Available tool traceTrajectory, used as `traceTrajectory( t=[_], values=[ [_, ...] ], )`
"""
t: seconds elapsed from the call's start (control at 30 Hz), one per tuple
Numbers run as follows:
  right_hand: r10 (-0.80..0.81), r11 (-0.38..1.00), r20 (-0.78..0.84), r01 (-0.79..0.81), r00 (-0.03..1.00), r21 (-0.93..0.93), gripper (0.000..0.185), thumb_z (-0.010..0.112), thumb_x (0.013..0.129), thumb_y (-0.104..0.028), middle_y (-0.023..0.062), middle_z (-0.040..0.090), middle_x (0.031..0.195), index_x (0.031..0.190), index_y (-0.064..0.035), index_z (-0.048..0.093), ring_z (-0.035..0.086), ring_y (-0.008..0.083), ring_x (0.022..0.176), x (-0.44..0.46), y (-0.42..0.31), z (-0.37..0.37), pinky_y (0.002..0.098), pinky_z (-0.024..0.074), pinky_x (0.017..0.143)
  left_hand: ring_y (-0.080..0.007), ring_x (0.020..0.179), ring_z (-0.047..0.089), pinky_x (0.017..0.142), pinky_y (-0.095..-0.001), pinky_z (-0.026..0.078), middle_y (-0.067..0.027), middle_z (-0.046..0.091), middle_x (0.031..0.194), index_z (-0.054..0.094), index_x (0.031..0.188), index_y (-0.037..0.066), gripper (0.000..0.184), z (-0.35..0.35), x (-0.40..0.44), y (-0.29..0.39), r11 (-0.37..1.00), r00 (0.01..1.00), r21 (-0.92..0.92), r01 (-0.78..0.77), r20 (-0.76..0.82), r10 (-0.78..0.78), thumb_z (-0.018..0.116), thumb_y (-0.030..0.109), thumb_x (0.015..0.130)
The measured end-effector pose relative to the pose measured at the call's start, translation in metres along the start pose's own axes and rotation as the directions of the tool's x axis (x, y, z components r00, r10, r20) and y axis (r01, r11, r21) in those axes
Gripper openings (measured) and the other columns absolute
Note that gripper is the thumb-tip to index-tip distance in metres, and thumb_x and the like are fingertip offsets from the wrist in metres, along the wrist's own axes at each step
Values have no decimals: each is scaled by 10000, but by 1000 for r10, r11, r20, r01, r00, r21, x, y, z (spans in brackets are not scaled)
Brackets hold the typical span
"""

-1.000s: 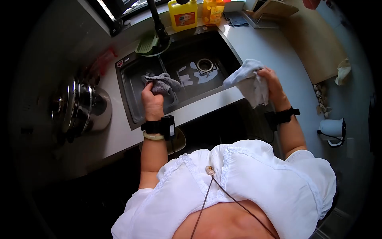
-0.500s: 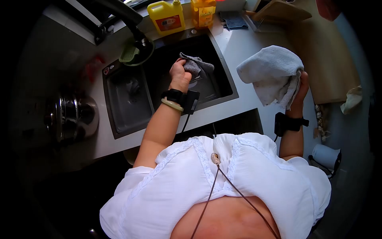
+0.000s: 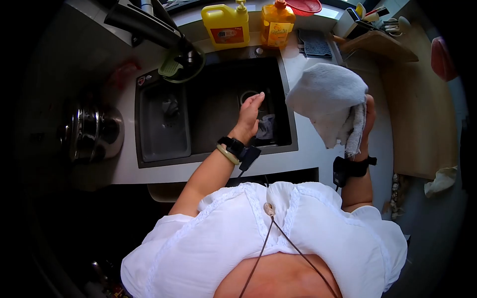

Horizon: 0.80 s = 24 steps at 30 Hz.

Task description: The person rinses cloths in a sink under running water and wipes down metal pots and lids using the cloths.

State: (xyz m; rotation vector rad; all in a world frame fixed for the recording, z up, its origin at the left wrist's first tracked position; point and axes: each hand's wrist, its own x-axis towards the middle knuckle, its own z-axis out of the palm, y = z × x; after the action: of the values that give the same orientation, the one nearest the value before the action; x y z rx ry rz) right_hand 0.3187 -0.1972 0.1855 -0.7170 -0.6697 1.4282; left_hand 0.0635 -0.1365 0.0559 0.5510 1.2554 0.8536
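My left hand (image 3: 248, 117) is over the right basin of the dark sink (image 3: 211, 114), its fingers stretched out and nothing in them. Just beside it, a crumpled grey cloth (image 3: 267, 127) lies in the basin's near right part, partly hidden by the hand. My right hand (image 3: 369, 119) is closed on the edge of a stained white cloth (image 3: 328, 94), which hangs bunched above the counter to the right of the sink. The cloth covers part of that hand's fingers.
A yellow jug (image 3: 227, 30) and an orange bottle (image 3: 277, 25) stand behind the sink, with a folded blue-grey cloth (image 3: 315, 43) beside them. The black faucet (image 3: 144, 27) reaches in from the left. A steel pot (image 3: 97, 131) is further left; a wooden board (image 3: 420, 124) lies right.
My left hand has let go of the grey cloth, which now lies lower in the basin. My right hand still holds the white cloth. The camera view has shifted.
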Motion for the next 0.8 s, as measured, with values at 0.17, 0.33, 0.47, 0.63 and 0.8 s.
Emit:
traceTrajectory(
  t=[0.17, 0.33, 0.47, 0.63, 0.8],
  values=[
    [576, 793, 99, -584, 811, 172, 248, 544, 902, -247, 97, 702, 859, 981, -38, 651, 677, 207, 738, 65, 88, 46, 334, 565, 738, -276, 1234, 460, 1010, -465, 395, -70, 518, 1326, 469, 1338, 108, 681, -29, -30, 44, 899, 852, -436, 33, 483, 203, 558, 598, 873],
    [689, 681, 208, -719, 694, 139, 263, 525, 899, -229, 113, 706, 842, 951, -2, 648, 682, 226, 708, 111, 143, 66, 363, 577, 719, -257, 1230, 470, 1045, -445, 360, -79, 529, 1312, 490, 1313, 86, 597, -92, 3, 58, 980, 962, 55, -193, -183, 200, 616, 486, 888],
    [713, 653, 164, -731, 682, 198, 281, 507, 907, -221, 129, 714, 838, 939, 7, 668, 686, 243, 661, 116, 175, 68, 360, 593, 687, -377, 1339, 328, 1106, -430, 286, -189, 420, 1395, 425, 1344, 15, 640, -146, 48, 113, -6, 251, 932, -363, 104, 962, 706, 157, 788],
    [758, 605, 110, -756, 643, 248, 292, 468, 916, -229, 122, 705, 871, 945, -11, 660, 675, 268, 753, 111, 251, 54, 396, 566, 770, -387, 1302, 361, 1083, -418, 326, -218, 404, 1362, 391, 1332, 10, 621, -167, 73, 138, -80, 376, 894, -440, 265, 888, 659, 95, 778],
    [726, 608, 163, -734, 668, 302, 261, 469, 915, -222, 109, 694, 884, 923, -36, 651, 655, 280, 812, 131, 300, 31, 420, 543, 803, -382, 1284, 370, 1083, -421, 326, -197, 414, 1323, 407, 1291, 21, 606, -162, 61, 119, -55, 382, 906, -421, 232, 895, 676, 91, 753]
  ],
)
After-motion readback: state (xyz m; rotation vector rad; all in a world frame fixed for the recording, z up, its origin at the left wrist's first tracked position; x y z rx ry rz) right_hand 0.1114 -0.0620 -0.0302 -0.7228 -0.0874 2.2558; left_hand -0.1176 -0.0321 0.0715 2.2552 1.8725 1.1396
